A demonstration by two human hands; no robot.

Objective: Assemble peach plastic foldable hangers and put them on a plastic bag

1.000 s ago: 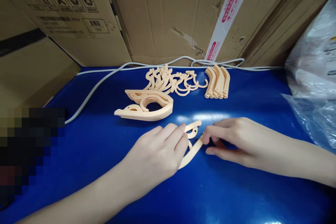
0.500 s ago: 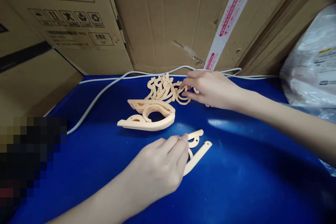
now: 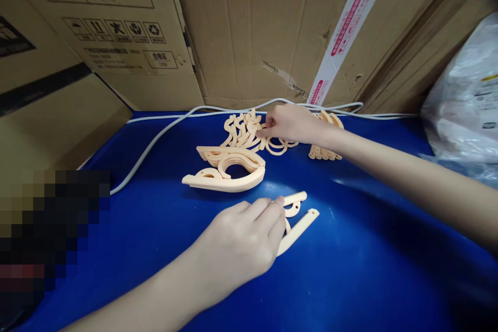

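Observation:
My left hand (image 3: 249, 236) is closed over a partly assembled beige folding hanger (image 3: 298, 231), pressing it on the blue surface. Two straight arms and a curved inner part with holes stick out past my fingers; the rest is hidden beneath them. Farther back, my right hand (image 3: 291, 123) dips into a pile of small curved hook pieces (image 3: 243, 132), its fingers bent together in a pinch. What lies between those fingertips cannot be made out. Several folded hangers, stacked together (image 3: 229, 185), rest between the pile and my left hand.
Beyond my right wrist lies a group of beige hanger arms (image 3: 324, 153). A white cable (image 3: 155, 140) runs along the back and down the left. Cardboard boxes (image 3: 252, 36) wall off the back and left. A clear plastic bag (image 3: 462, 104) bulges at the right.
My right hand has shifted a little left into the hook pieces, and its fingers have drawn together. My left hand keeps its hold on the hanger. The view has turned slightly.

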